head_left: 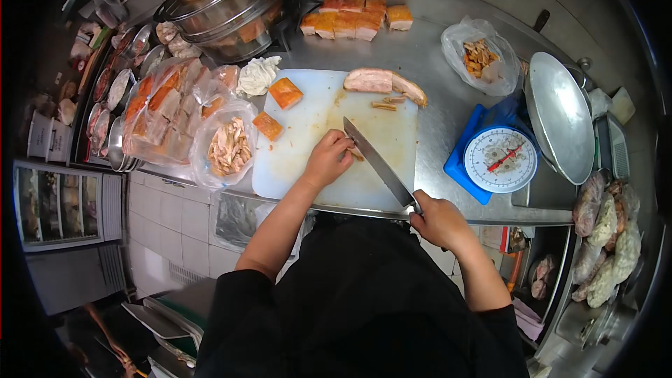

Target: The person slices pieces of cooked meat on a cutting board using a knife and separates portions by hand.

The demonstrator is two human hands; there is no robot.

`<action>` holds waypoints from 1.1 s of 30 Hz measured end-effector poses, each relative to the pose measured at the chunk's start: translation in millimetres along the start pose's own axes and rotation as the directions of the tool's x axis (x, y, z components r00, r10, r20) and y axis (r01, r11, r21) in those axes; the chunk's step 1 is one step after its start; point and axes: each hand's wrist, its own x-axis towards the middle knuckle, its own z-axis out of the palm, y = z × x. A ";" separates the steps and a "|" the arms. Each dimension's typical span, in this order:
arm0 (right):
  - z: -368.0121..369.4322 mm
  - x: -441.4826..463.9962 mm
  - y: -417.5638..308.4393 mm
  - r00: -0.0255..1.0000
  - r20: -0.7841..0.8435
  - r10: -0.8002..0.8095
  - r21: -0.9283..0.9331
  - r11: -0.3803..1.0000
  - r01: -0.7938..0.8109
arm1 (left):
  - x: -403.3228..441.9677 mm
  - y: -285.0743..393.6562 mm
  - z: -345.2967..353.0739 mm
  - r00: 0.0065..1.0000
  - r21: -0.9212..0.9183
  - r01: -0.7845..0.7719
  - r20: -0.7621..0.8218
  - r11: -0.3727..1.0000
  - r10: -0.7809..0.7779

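My right hand (442,221) is wrapped round the handle of a long kitchen knife (378,161). Its blade slants up and left over the white cutting board (294,175). Beside the blade, my left hand (329,157) has its fingers bent and pressed on a small strip of meat (358,155), mostly hidden by the fingers. A slab of roast pork (369,80) lies at the board's far edge, with thin trimmings (383,106) just below it. Two crisp-skinned pork pieces, one larger (285,93) and one smaller (267,126), rest on the left side.
Pork blocks (343,23) stand at the back of the steel counter. A blue dial scale (500,159), metal pan (560,117) and bag of scraps (480,56) are right. Bagged pork (164,112), a bag of strips (228,145) and a steamer pot (224,10) are left.
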 end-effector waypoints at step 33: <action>18.6 62.9 25.6 0.994 -0.096 0.043 0.527 0.850 0.014 | 2.7 4.8 -14.6 0.992 0.045 0.109 0.063 0.993 -0.111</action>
